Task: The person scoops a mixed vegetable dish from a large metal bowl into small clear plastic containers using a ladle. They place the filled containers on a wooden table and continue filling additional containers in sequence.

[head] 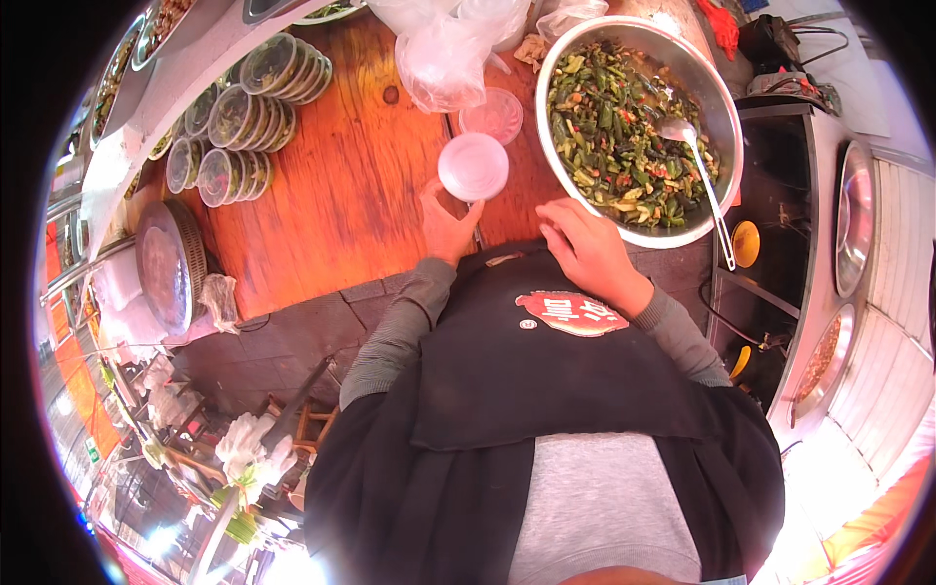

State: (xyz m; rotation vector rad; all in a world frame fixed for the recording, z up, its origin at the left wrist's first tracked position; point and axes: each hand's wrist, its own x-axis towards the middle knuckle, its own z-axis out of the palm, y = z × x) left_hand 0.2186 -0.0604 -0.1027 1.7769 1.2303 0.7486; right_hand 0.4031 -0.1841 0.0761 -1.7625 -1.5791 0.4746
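Observation:
My left hand [447,223] has its thumb and fingers at the near edge of a round translucent plastic tub or lid [474,167] over the wooden table. Just beyond lies another clear round plastic container [497,117]. My right hand [581,245] holds nothing visible, its fingers loosely bent, beside a large metal basin [545,121] of chopped green peppers with red bits [621,131]. A metal spoon with a white handle [703,175] rests in the basin, its handle leaning over the near rim. Stacks of lidded clear tubs [238,117] with green food stand at the table's left.
Plastic bags [446,58] lie at the table's far side. A round metal lid-like object [164,267] stands by the left edge of the wooden table [329,197]. On the right is a metal cabinet [793,219] with more metal dishes [852,219].

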